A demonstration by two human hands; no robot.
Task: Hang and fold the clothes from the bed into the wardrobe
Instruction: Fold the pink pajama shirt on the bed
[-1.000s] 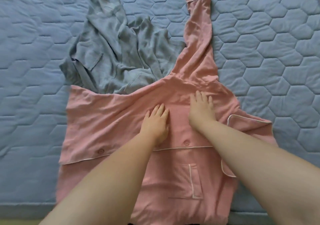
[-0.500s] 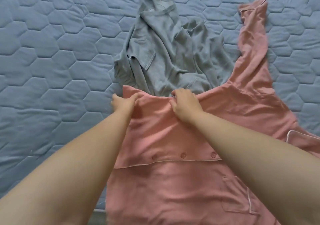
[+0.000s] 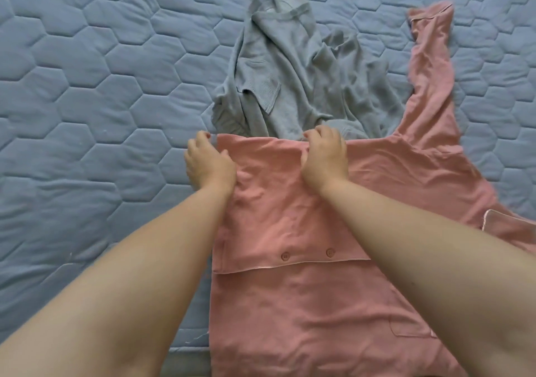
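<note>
A pink buttoned shirt (image 3: pixel 290 304) lies flat on the bed with its left side folded inward, buttons showing along the fold. One sleeve stretches away to the upper right. My left hand (image 3: pixel 207 163) grips the shirt's far left corner with curled fingers. My right hand (image 3: pixel 324 156) pinches the far folded edge near the middle. A crumpled grey garment (image 3: pixel 293 69) lies just beyond the pink shirt, partly under its far edge.
The blue quilted bed cover (image 3: pixel 87 115) with a hexagon pattern spreads to the left and right of the clothes. The bed's near edge (image 3: pixel 185 359) runs along the bottom of the view.
My hands went from pressing flat on the middle of the pink shirt to gripping its far edge. The shirt's left side now lies folded narrower.
</note>
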